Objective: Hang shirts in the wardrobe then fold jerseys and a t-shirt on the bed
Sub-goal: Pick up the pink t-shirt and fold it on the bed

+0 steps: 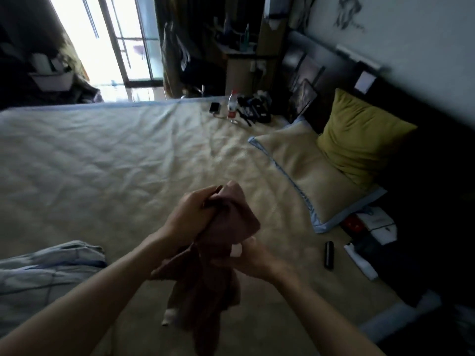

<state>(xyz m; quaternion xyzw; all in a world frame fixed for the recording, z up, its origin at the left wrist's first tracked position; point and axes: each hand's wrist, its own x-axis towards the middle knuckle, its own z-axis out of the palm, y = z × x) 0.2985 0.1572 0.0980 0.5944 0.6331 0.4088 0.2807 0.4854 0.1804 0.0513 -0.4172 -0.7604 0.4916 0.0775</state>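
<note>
A dark reddish-brown garment (205, 286) hangs bunched in front of me, above the cream-coloured bed (102, 160). My left hand (190, 217) grips its upper part, fingers closed around the fabric. My right hand (254, 258) holds the cloth lower down on the right, partly hidden behind it. A small white tag shows near my right fingers. The garment's lower end dangles loose over the bed's near edge. A light blue striped cloth (46, 268) lies crumpled on the bed at the left.
A beige pillow (308, 176) and a mustard cushion (359, 140) lean at the dark headboard on the right. A water bottle (232, 106), a phone and dark items lie at the bed's far corner. A black cylinder (329, 254) and white objects sit by the right edge.
</note>
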